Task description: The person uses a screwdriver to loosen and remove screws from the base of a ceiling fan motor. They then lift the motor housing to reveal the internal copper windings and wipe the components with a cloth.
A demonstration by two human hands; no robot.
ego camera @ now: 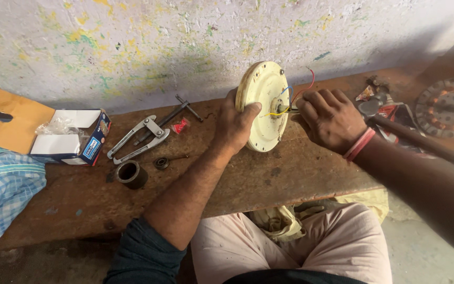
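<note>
Bare bench (290, 179) in front of fan motor housing (264, 105) — open. Leftward blocked: gear puller (138, 138), metal ring (131, 174), open box (72, 138). Right — wound stator (447, 107), scraps.

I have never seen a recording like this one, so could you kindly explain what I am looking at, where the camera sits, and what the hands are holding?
There is no machine here: a seated person works with bare hands, and the single picture comes from a camera worn on their head, looking down at a worn wooden bench against a paint-speckled wall.

The left hand grips the rim of a cream-coloured round motor housing, which stands on its edge on the bench. The right hand is closed around the shaft at its centre, where red, yellow and blue wires come out.

To the left lie a metal puller tool, a short dark metal ring, a small bearing and an open cardboard box. At the far right lies a round wound coil plate. A checked cloth hangs at the left edge.
</note>
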